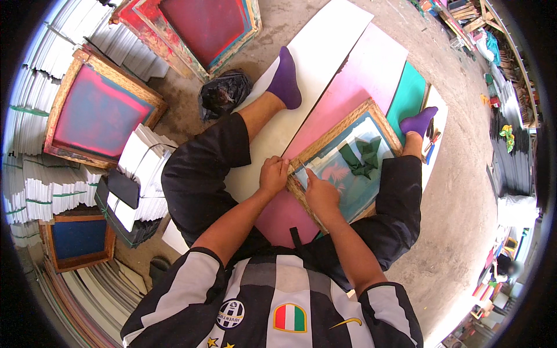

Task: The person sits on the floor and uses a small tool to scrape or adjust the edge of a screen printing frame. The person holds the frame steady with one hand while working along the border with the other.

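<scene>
Wood under the left hand (pixel 274 174), curled onto the left corner of a screen frame (pixel 331 134); just beside, in the closed right hand (pixel 321 196), a thin tool (pixel 302 166) near the same corner. Laid aslant over the right edge of the pink board (pixel 371 64) and onto the green board (pixel 406 95). On the mesh (pixel 360 192), pale patches (pixel 331 159) and loose-looking green scraps (pixel 365 155). Likely partway along: patches already down, scraps apparently unfixed; amount left impossible to tell. Farther, beside the right foot (pixel 419 120), hand tools (pixel 430 152); beyond, a red screen (pixel 206 26).
</scene>
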A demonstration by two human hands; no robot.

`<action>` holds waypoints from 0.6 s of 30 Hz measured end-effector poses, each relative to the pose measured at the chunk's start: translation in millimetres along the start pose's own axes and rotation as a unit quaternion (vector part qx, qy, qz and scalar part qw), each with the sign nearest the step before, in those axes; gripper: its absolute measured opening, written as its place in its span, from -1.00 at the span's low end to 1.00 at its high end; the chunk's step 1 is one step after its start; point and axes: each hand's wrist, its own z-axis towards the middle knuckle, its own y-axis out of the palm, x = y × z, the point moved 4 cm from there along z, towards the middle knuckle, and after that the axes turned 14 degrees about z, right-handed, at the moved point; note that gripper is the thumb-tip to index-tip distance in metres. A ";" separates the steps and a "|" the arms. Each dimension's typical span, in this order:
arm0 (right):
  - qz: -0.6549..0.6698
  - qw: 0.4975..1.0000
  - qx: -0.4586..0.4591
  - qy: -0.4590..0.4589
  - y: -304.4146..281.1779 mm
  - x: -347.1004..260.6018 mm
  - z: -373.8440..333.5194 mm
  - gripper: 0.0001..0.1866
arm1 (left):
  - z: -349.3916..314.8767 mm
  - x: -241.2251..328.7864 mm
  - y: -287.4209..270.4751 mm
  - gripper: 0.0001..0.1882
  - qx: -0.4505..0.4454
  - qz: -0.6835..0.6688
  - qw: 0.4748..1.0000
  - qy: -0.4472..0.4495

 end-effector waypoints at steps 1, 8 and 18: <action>-0.013 1.000 -0.009 0.011 -5.1 -9.9 -1.6 -0.54 | 0.2 -1.2 1.5 -0.63 -0.013 0.001 1.000 -0.002; 0.130 0.991 0.037 -0.011 22.2 13.6 5.8 -0.47 | -1.7 2.8 3.3 -0.64 0.013 0.012 1.000 0.004; 0.267 0.950 0.116 -0.110 51.2 58.5 17.3 -0.57 | 0.7 1.7 5.8 -0.62 0.013 0.016 0.999 0.028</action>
